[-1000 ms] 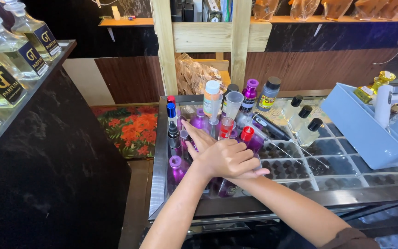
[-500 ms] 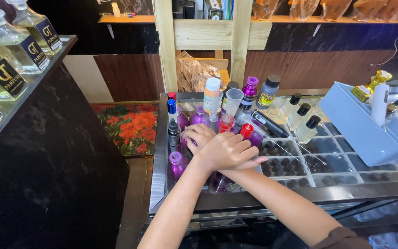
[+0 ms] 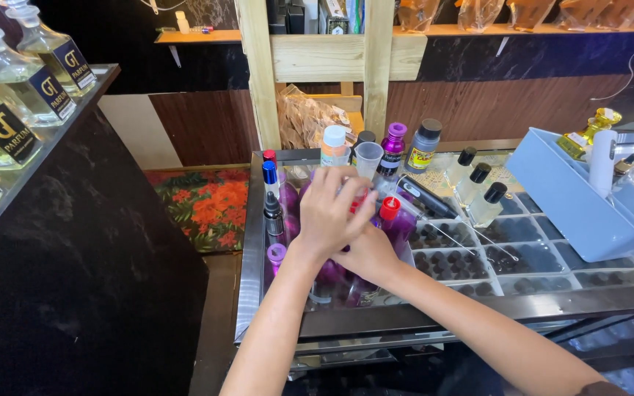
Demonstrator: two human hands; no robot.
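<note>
A red-capped purple bottle [image 3: 392, 220] stands upright among other purple bottles.

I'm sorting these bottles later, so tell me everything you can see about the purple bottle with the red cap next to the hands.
The red-capped bottle stands upright on the glass counter, among other small bottles. Its body looks like clear plastic filled with purple liquid; the cap is a round, bright red screw top. It sits just right of the left hand and above the right hand, close to both. Whether either hand touches it cannot be told; its lower part is hidden.
</note>
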